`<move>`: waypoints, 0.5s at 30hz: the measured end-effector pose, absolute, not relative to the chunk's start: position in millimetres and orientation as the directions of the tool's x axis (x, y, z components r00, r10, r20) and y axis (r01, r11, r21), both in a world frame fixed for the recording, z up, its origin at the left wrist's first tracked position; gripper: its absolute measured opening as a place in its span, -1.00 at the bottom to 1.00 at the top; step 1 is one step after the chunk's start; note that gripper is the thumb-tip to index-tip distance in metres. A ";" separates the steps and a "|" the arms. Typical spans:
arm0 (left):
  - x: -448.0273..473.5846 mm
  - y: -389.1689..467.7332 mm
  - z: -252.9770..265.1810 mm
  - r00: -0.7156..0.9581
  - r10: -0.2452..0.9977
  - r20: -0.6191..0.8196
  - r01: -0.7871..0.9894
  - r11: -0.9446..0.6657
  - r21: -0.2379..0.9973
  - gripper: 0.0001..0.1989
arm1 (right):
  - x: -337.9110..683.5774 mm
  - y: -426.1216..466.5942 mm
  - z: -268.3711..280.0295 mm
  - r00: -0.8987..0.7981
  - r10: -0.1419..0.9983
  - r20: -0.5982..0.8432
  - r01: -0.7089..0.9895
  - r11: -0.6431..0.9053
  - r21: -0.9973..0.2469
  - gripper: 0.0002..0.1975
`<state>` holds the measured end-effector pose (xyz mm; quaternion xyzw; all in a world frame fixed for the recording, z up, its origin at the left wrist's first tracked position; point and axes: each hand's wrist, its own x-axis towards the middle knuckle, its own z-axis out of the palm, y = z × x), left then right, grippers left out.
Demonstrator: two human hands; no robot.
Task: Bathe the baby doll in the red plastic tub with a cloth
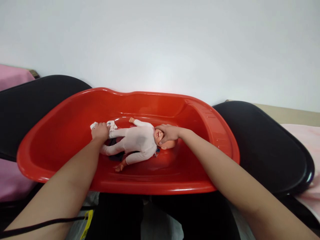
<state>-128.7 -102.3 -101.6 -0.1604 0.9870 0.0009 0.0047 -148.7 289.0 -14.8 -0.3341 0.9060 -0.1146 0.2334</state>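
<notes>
A baby doll (140,140) in a pale long-sleeved suit lies on its back in a red baby bathtub (195,186), head to the right. A grey damp-looking patch marks its belly. My right hand (170,132) is curled over the doll's head, thumb and fingers on either side of its face. At the doll's feet, my left hand (100,132) is closed on a small white cloth (112,125) with dark print, which sticks out on both sides of the fingers. The fingertips are partly hidden. Something dark lies under the doll's legs.
The tub stands between a black chair (37,100) at left and another black chair (270,150) at right. Behind is a white wall (160,43). Pink cloth (12,75) shows at far left. A black cable (45,222) crosses my left forearm.
</notes>
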 end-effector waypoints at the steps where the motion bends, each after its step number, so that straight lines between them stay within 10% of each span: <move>1: -128.6 -102.7 -102.0 -0.944 -0.331 0.011 -0.331 0.944 -0.001 -0.49 | -149.0 289.0 -15.3 -0.669 -0.659 -0.345 -0.553 0.751 -0.362 -0.18; 9: -127.6 -104.4 -103.9 -0.896 -0.432 0.105 -0.430 0.902 0.048 -0.54 | -147.5 287.8 -10.4 -0.659 -0.662 -0.356 -0.548 0.747 -0.376 -0.18; 15: -140.3 -69.0 -78.7 -0.796 -0.595 0.109 -0.507 0.755 0.415 -0.51 | -151.4 287.5 -8.4 -0.619 -0.698 -0.360 -0.560 0.713 -0.421 -0.20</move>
